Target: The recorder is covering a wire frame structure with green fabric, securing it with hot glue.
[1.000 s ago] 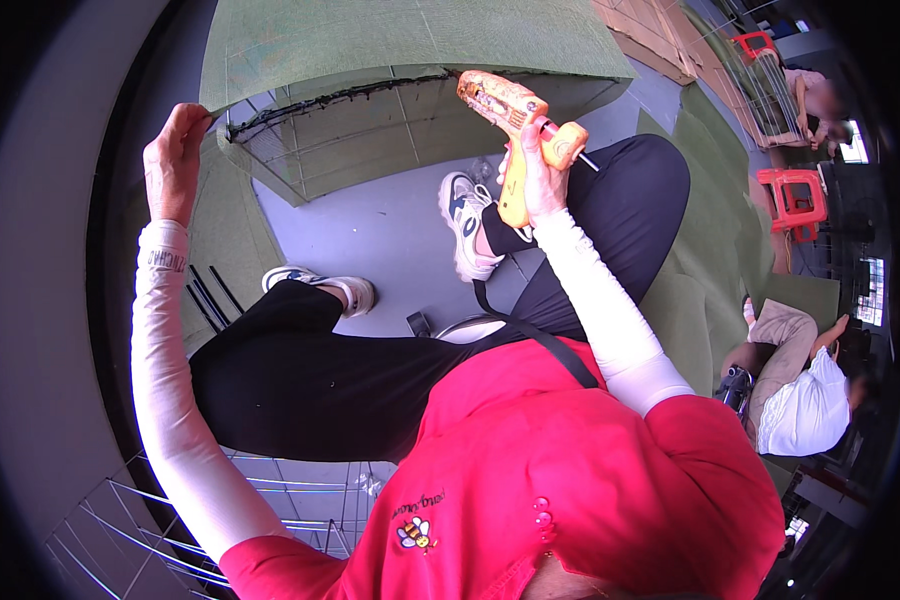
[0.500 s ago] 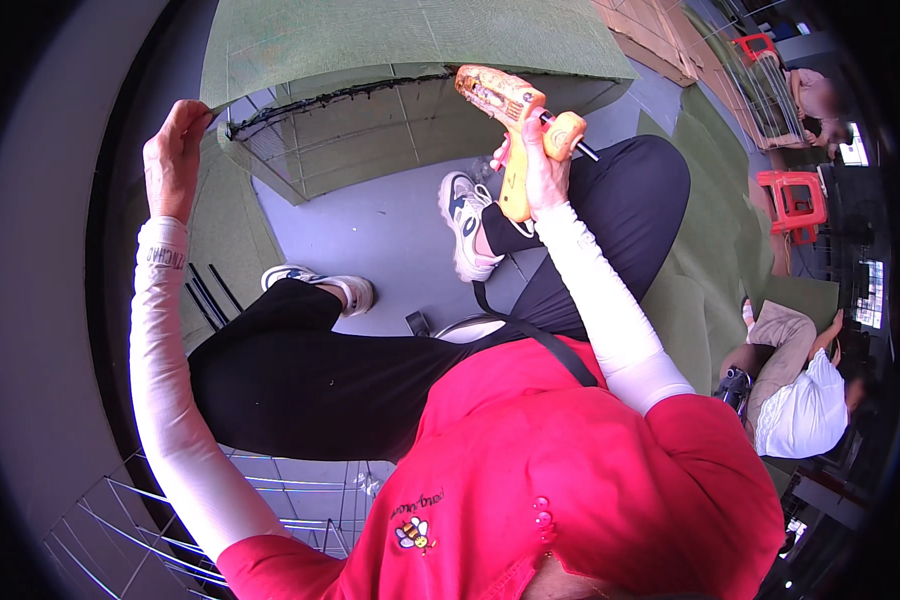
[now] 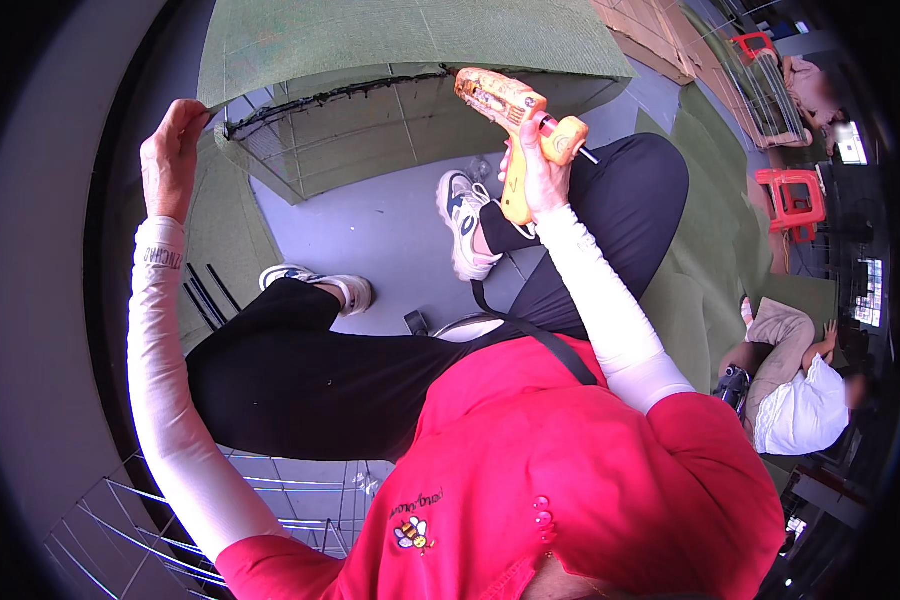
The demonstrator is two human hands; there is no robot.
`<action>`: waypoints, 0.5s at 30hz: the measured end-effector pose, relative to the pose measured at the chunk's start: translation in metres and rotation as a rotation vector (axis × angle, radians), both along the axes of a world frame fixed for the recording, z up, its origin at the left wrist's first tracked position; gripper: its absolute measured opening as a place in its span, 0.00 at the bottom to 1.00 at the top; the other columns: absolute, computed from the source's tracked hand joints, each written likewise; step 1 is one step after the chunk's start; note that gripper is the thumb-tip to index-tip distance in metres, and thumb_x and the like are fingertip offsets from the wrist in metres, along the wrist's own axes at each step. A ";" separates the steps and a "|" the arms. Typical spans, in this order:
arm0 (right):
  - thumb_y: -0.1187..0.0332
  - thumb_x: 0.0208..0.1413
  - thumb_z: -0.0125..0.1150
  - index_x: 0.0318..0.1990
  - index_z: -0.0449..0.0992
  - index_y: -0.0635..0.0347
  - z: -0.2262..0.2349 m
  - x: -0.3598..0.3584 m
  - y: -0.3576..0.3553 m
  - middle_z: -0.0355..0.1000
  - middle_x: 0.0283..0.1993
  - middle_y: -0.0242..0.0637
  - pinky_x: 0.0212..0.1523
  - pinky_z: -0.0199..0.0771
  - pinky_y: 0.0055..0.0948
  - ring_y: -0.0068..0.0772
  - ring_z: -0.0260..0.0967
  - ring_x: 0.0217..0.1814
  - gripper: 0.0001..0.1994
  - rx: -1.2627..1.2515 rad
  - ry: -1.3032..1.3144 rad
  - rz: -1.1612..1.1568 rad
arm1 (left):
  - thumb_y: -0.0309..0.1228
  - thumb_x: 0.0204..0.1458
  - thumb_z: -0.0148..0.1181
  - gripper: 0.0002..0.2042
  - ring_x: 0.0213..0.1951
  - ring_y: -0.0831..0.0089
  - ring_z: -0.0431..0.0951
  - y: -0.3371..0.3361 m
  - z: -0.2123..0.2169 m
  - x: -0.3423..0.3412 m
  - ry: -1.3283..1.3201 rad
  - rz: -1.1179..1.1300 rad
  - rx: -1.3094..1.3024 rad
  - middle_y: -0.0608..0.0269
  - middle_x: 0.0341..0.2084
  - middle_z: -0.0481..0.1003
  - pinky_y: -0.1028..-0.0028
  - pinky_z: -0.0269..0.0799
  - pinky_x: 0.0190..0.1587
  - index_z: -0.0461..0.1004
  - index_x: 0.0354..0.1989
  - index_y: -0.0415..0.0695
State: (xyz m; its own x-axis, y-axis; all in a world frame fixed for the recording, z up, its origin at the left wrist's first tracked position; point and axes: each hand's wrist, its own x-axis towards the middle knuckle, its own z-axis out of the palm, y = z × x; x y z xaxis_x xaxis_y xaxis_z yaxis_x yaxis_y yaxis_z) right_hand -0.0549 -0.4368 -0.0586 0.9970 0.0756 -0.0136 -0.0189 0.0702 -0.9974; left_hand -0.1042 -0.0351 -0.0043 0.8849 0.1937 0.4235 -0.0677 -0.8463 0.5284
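My right hand (image 3: 543,175) is wrapped round the handle of an orange hot glue gun (image 3: 515,105), with a glue stick at its back end. The gun's nozzle points up and left, at the edge of a green fabric sheet (image 3: 410,35). That sheet covers a wire frame (image 3: 290,150), and a dark, bumpy line of glue (image 3: 340,97) runs along the frame's edge under the lifted fabric. With fingers pinched, my left hand (image 3: 173,160) holds the left corner of the fabric.
Wire mesh (image 3: 270,500) lies near my left elbow. Thin black rods (image 3: 210,292) rest on the floor beside my leg. Green fabric (image 3: 705,260) spreads out to the right, with a red stool (image 3: 795,200) beyond. Two people sit at the far right; one wears a white shirt (image 3: 805,410).
My hands have barely moved; the glue gun still points at the fabric edge. At the far right, a co-worker's hand has shifted.
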 end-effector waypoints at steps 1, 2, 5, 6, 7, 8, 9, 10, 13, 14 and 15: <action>0.47 0.51 0.55 0.44 0.63 0.60 0.000 0.000 -0.001 0.64 0.24 0.33 0.18 0.69 0.22 0.21 0.64 0.18 0.25 -0.001 0.000 -0.002 | 0.27 0.52 0.54 0.05 0.32 0.77 0.76 -0.001 0.000 0.001 -0.005 -0.005 -0.005 0.61 0.28 0.76 0.78 0.69 0.38 0.70 0.36 0.41; 0.47 0.51 0.55 0.44 0.62 0.60 -0.001 0.000 -0.002 0.64 0.24 0.33 0.18 0.69 0.22 0.21 0.65 0.18 0.25 -0.001 0.001 -0.007 | 0.27 0.52 0.54 0.05 0.32 0.77 0.76 -0.002 0.001 0.002 -0.005 -0.007 -0.006 0.61 0.28 0.76 0.78 0.69 0.38 0.70 0.36 0.41; 0.48 0.51 0.56 0.45 0.62 0.60 -0.003 -0.002 -0.005 0.64 0.25 0.33 0.18 0.69 0.22 0.21 0.65 0.18 0.25 0.005 0.006 -0.014 | 0.25 0.51 0.54 0.04 0.30 0.74 0.77 -0.004 0.002 0.001 -0.033 -0.004 0.013 0.59 0.28 0.76 0.78 0.70 0.35 0.70 0.34 0.40; 0.48 0.51 0.56 0.45 0.62 0.60 -0.004 -0.003 -0.005 0.64 0.25 0.33 0.18 0.69 0.22 0.21 0.65 0.18 0.25 0.011 0.010 -0.018 | 0.25 0.51 0.54 0.04 0.30 0.74 0.77 -0.004 0.002 0.001 -0.028 -0.004 0.012 0.59 0.28 0.76 0.78 0.70 0.35 0.70 0.34 0.40; 0.47 0.51 0.55 0.42 0.63 0.61 -0.002 -0.004 -0.004 0.64 0.23 0.32 0.18 0.69 0.22 0.21 0.65 0.18 0.24 0.017 0.022 -0.022 | 0.25 0.51 0.54 0.04 0.30 0.74 0.77 -0.003 0.002 0.000 -0.024 -0.004 0.010 0.59 0.28 0.76 0.78 0.70 0.35 0.70 0.34 0.40; 0.47 0.51 0.55 0.42 0.63 0.61 -0.002 -0.004 -0.004 0.64 0.23 0.32 0.18 0.69 0.22 0.21 0.65 0.18 0.24 0.018 0.021 -0.022 | 0.25 0.51 0.54 0.04 0.30 0.74 0.77 -0.003 0.002 0.001 -0.025 -0.003 0.011 0.59 0.28 0.76 0.78 0.70 0.35 0.70 0.34 0.40; 0.46 0.51 0.55 0.40 0.64 0.61 -0.002 -0.002 -0.004 0.64 0.22 0.32 0.18 0.69 0.22 0.21 0.65 0.18 0.24 0.019 0.008 -0.010 | 0.25 0.51 0.54 0.04 0.30 0.74 0.77 -0.002 0.001 0.001 -0.023 -0.006 0.008 0.59 0.28 0.76 0.78 0.70 0.35 0.70 0.34 0.40; 0.45 0.51 0.54 0.38 0.65 0.62 0.000 -0.002 -0.006 0.64 0.21 0.31 0.18 0.70 0.22 0.21 0.65 0.18 0.25 0.018 -0.003 -0.002 | 0.25 0.51 0.55 0.04 0.30 0.74 0.77 -0.003 0.000 0.001 -0.019 -0.011 0.002 0.59 0.27 0.76 0.78 0.70 0.35 0.70 0.34 0.40; 0.43 0.50 0.54 0.37 0.65 0.61 0.006 0.008 -0.001 0.64 0.21 0.31 0.18 0.70 0.22 0.21 0.65 0.18 0.26 0.006 0.022 -0.010 | 0.25 0.51 0.55 0.04 0.29 0.73 0.77 -0.006 0.000 0.000 -0.040 -0.005 0.007 0.59 0.27 0.76 0.78 0.70 0.35 0.70 0.34 0.40; 0.44 0.50 0.54 0.38 0.65 0.61 0.007 0.010 0.000 0.64 0.21 0.31 0.18 0.70 0.22 0.21 0.65 0.18 0.26 0.013 0.034 0.007 | 0.25 0.51 0.55 0.04 0.29 0.73 0.77 -0.006 0.001 -0.001 -0.041 -0.004 0.009 0.59 0.27 0.76 0.78 0.70 0.35 0.70 0.34 0.40; 0.44 0.50 0.54 0.38 0.65 0.61 0.007 0.010 -0.001 0.64 0.21 0.31 0.18 0.70 0.22 0.21 0.65 0.18 0.26 0.015 0.034 0.008 | 0.25 0.51 0.54 0.04 0.29 0.73 0.77 -0.007 0.002 -0.001 -0.032 -0.002 0.007 0.59 0.27 0.76 0.77 0.70 0.35 0.69 0.34 0.40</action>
